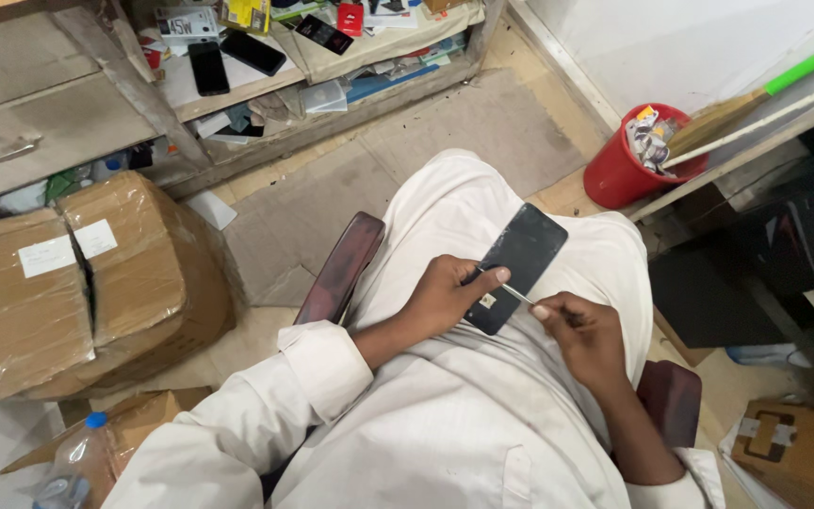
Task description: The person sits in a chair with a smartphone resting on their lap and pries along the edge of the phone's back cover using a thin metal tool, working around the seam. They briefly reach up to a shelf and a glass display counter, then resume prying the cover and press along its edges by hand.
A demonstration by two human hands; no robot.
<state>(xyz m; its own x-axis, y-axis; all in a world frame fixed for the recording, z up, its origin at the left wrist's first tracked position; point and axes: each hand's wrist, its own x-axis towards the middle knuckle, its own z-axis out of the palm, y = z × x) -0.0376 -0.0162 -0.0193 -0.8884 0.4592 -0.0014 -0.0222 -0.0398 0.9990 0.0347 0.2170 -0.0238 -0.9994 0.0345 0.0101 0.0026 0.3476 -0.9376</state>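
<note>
A black smartphone lies face down across my lap, on my white clothing. My left hand grips its left edge, thumb resting on the back. My right hand pinches a thin metal tool, whose tip touches the phone's back near a small white sticker. I am seated on a chair with dark red armrests.
A taped cardboard box stands on the floor at left. Low shelves hold several phones and packets. A red bin with waste and a broom is at right. A plastic bottle sits bottom left, another box bottom right.
</note>
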